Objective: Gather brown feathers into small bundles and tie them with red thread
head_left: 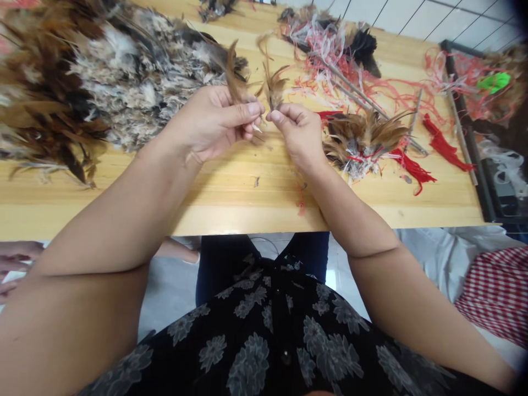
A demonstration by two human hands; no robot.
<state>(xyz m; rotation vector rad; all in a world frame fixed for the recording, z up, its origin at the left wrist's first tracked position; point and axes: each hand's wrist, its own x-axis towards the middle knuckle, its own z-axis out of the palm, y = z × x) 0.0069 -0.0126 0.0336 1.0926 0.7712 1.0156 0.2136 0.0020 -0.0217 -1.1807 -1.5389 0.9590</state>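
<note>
Brown feathers [236, 77] checked at the pinch: your left hand [212, 124] and right hand [297, 132] each close thumb to fingertip on one — keep both grips low and even.

And look at that brown feather [236, 77], deep tawny to the tip, with a second feather [272, 85] beside it, brown streaked with gold! The big pile [124, 71] runs from dark brown into speckled grey and white. Over on the bundle [363, 137] it's golden brown and white fluff, flecked with red! Bright red tassels [441, 144] pop against the honey-yellow table [247, 192], and there's a flash of neon-green scrap [494, 82] at the far corner. Down below, a black blouse [247, 330] with a grey flower print, and a red-and-white checked cloth [499, 291]!
</note>
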